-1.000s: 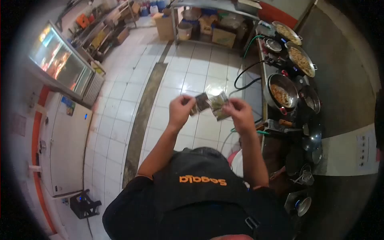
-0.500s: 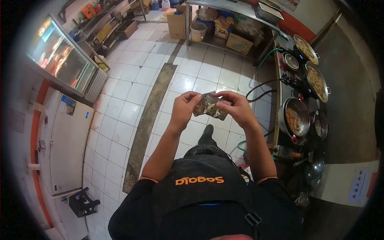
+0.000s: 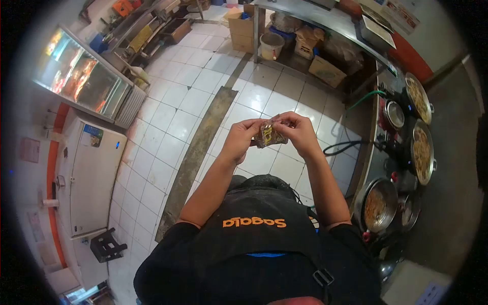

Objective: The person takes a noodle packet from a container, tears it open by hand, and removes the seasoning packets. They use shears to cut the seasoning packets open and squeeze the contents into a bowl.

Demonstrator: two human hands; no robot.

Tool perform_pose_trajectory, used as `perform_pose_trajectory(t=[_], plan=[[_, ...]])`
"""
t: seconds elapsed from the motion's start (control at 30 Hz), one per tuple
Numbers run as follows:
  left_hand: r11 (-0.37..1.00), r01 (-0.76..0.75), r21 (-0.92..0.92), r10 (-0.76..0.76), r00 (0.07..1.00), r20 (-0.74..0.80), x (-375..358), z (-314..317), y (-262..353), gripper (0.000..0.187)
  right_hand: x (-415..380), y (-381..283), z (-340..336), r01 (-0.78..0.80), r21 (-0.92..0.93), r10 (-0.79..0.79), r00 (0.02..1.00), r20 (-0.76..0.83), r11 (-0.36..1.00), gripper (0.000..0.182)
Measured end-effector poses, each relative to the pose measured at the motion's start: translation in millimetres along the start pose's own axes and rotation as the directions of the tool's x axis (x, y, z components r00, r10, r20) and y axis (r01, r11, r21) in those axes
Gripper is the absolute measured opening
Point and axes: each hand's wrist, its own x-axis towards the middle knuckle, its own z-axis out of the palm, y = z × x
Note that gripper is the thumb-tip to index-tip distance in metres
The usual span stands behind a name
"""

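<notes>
A small, shiny dark packet [image 3: 269,134] with a yellowish patch is held up in front of my chest, above the tiled floor. My left hand [image 3: 242,138] pinches its left side between thumb and fingers. At its upper right, my right hand [image 3: 298,133] grips it with fingers curled and thumb pressed on it. The two hands are close together, their fingertips nearly meeting at the packet's top edge. What the packet contains cannot be made out.
Along the right runs a cooking counter with pans of food [image 3: 376,207] and a hose. A steel table [image 3: 315,23] stands ahead, boxes and a bucket [image 3: 272,46] beneath. To the left are a white freezer [image 3: 94,175], a lit display fridge and a black stool [image 3: 107,245].
The packet looks more crumpled and smaller between my hands, which have drawn closer together. The view has shifted, with the counter and pans lower in the frame.
</notes>
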Motion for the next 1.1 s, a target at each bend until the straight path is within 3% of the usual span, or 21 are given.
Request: perform_pose_trajectory(t=[0.03,0.1,0.17,0.23,0.3,0.37,0.43,0.47,0.5,0.57,0.6,0.7,0.73,0.8,0.83,0.9,0.97,1.03,1.1], plan=[[1.0,-0.004,-0.008,0.004,1.0,-0.015,12.6,-1.9,4.6,0.03,14.9,1.2,-3.2,0.012,-0.059,-0.016,0.997,-0.077,0.998,0.009],[0.999,-0.032,-0.017,0.03,0.993,-0.114,37.6,-11.7,13.9,0.029,46.5,4.5,-9.5,-0.017,-0.018,0.015,0.996,-0.082,1.0,0.006],[0.999,-0.034,-0.034,0.027,0.98,-0.197,67.8,-27.0,14.8,0.029,78.0,1.9,-17.5,0.122,-0.444,-0.151,0.988,-0.032,0.888,0.011],[0.998,-0.041,-0.048,0.027,0.962,-0.271,98.6,-42.8,21.8,0.029,112.1,-3.8,-21.2,0.13,-0.352,-0.138,0.99,0.003,0.927,0.014],[0.998,-0.023,-0.055,0.009,0.967,-0.255,129.8,-57.6,31.8,0.031,147.9,-9.6,-31.0,0.228,-0.238,-0.151,0.942,0.3,0.944,0.018],[0.999,0.005,-0.045,-0.016,0.966,-0.259,163.4,-71.7,45.4,0.03,189.7,-13.6,-33.2,0.252,-0.243,-0.149,0.915,0.374,0.937,0.02],[0.999,0.046,0.009,-0.045,0.991,-0.127,196.9,-82.8,62.4,0.032,236.5,-9.3,-32.4,0.372,-0.165,-0.231,0.808,0.541,0.913,0.02],[0.996,0.084,-0.034,-0.086,0.993,-0.076,216.0,-87.7,66.7,0.035,260.0,-6.1,-31.5,0.334,-0.214,-0.162,0.808,0.566,0.918,0.019],[0.996,0.084,-0.035,-0.086,0.994,-0.064,233.5,-94.0,70.2,0.035,280.4,-3.8,-30.0,0.333,-0.224,-0.159,0.814,0.559,0.916,0.019],[0.907,0.189,-0.377,-0.19,0.981,0.037,264.9,-97.4,95.0,0.036,331.0,-2.8,-30.6,0.153,-0.413,0.071,0.875,0.478,0.898,0.016],[0.87,0.239,-0.431,-0.231,0.97,0.07,276.5,-103.3,107.5,0.033,351.9,-1.9,-31.7,0.156,-0.421,0.07,0.878,0.473,0.894,0.016],[0.936,0.186,-0.299,-0.138,0.975,0.174,332.2,-133.4,109.5,0.03,401.4,7.1,-31.9,0.116,-0.398,0.063,0.911,0.407,0.91,0.014],[0.967,0.128,-0.221,-0.097,0.985,0.145,341.7,-133.9,119.5,0.027,411.0,12.5,-30.8,0.109,-0.393,0.065,0.913,0.403,0.913,0.014],[0.975,0.079,-0.209,-0.063,0.994,0.084,367.5,-143.7,130.1,0.026,434.6,18.6,-27.6,0.132,-0.169,-0.092,0.97,0.226,0.977,0.023],[0.978,0.028,-0.205,-0.024,1.0,0.02,380.3,-147.8,135.4,0.024,444.1,16.7,-21.2,0.141,-0.165,-0.102,0.969,0.224,0.976,0.023],[0.978,0.009,-0.208,-0.01,1.0,0.0,403.5,-151.5,150.1,0.024,458.7,14.3,-8.6,0.084,-0.187,-0.083,0.996,0.013,0.979,0.035],[0.98,0.032,-0.197,-0.036,0.999,-0.013,426.9,-158.7,158.7,0.028,486.2,33.5,-13.0,0.054,-0.094,-0.057,0.998,-0.027,0.994,0.044],[0.968,0.022,-0.25,-0.03,0.999,-0.026,454.3,-165.7,164.7,0.031,518.7,44.3,-21.8,0.072,0.231,-0.03,0.983,-0.18,0.97,0.04],[0.953,0.009,-0.302,-0.025,0.999,-0.048,480.6,-174.2,171.0,0.034,553.6,47.1,-38.3,0.118,0.215,-0.071,0.975,-0.213,0.97,0.041]])
